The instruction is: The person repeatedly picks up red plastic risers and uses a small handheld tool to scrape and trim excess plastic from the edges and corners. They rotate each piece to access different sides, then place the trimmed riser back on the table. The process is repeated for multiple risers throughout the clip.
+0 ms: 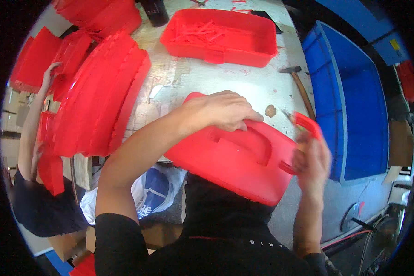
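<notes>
In the head view, a red plastic lid (234, 161) with a moulded recess lies tilted at the near edge of the worktable (225, 78), partly overhanging it toward the person's body. The left hand (223, 110) lies on the lid's upper far edge, fingers curled down over the rim and gripping it, so the lid sits directly under and below that hand. The right hand (313, 161) is at the lid's right end, blurred, closed around a small red handle piece (308, 125) that sticks up just above the lid's corner; whether the handle piece touches the lid cannot be told. Behind, a red tray (223, 37) holding thin red strips stands well apart from the lid. A hammer (299, 83) lies near the table's right edge, beside a blue crate (354, 101). A stack of red lids (101, 96) fills the left, where another person's hand (47, 76) reaches up.
</notes>
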Tool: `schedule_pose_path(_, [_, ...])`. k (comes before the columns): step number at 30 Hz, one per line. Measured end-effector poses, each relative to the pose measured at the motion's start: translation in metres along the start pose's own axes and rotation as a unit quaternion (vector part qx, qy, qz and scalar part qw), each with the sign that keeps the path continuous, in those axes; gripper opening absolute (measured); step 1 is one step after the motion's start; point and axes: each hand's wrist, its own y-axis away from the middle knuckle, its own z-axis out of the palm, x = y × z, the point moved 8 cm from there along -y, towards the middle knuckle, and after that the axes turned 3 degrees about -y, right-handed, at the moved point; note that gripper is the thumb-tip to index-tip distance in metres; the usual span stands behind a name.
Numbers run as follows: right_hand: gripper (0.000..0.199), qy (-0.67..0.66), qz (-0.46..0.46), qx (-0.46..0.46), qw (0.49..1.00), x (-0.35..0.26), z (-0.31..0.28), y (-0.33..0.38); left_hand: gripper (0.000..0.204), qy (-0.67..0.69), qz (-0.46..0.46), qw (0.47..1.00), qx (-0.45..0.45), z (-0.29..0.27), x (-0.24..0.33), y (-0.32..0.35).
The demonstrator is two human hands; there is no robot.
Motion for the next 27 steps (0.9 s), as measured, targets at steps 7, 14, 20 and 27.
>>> schedule_pose_path(7, [0.028, 0.154, 0.097, -0.156, 0.971, 0.040, 0.049, -0.023, 0.034, 0.025, -0.137, 0.949, 0.281, -0.042, -0.021, 0.054])
schedule_pose_path(14, [0.027, 0.184, 0.144, -0.220, 0.947, 0.052, 0.053, -0.021, 0.040, 0.204, -0.357, 0.868, 0.279, 0.034, -0.077, 0.135])
schedule_pose_path(20, [0.015, 0.178, 0.121, -0.194, 0.957, 0.065, 0.076, -0.011, 0.042, 0.138, -0.242, 0.943, 0.182, -0.005, -0.095, 0.049])
schedule_pose_path(27, [0.013, 0.162, 0.125, -0.035, 0.978, 0.080, 0.056, 0.015, 0.055, 0.101, -0.298, 0.939, 0.141, 0.008, -0.076, 0.020])
